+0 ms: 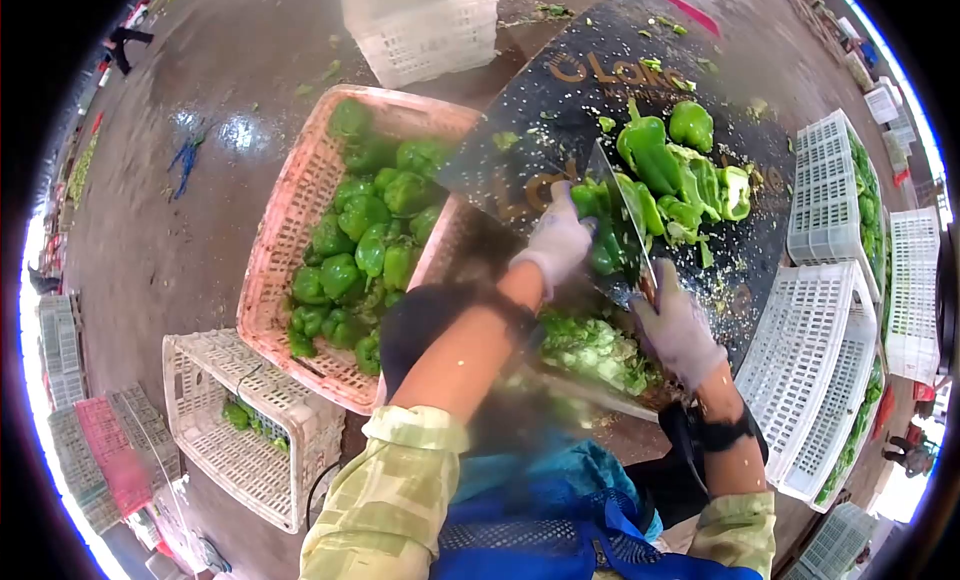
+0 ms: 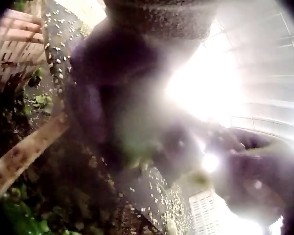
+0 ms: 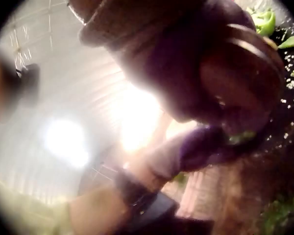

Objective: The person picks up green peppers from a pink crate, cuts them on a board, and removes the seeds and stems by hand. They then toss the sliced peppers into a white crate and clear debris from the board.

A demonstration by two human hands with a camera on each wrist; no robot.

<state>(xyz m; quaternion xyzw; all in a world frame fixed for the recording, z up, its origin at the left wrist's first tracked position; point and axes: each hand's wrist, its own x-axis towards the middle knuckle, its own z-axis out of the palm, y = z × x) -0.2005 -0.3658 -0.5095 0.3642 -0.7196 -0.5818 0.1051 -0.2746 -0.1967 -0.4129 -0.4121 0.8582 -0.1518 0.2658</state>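
My gloved left hand (image 1: 555, 242) holds a green bell pepper (image 1: 606, 248) at the near edge of a black board (image 1: 560, 110). In my right hand (image 1: 682, 330), also gloved, is the handle of a wide-bladed knife (image 1: 628, 215). Its blade stands on edge right beside the held pepper. The rounded handle end (image 3: 240, 73) shows within the grip in the right wrist view. Just beyond the blade lies a pile of cut and whole green peppers (image 1: 650, 158), among scattered white seeds. Glare and blur hide most of the left fingers in the left wrist view.
A pink crate (image 1: 262, 250) of whole green peppers stands to the left. Below the board, pepper cores and scraps (image 1: 595, 352) fill a container. White crates (image 1: 815, 325) line the right side; another white crate (image 1: 420, 40) stands beyond, and one (image 1: 215, 450) lies at lower left.
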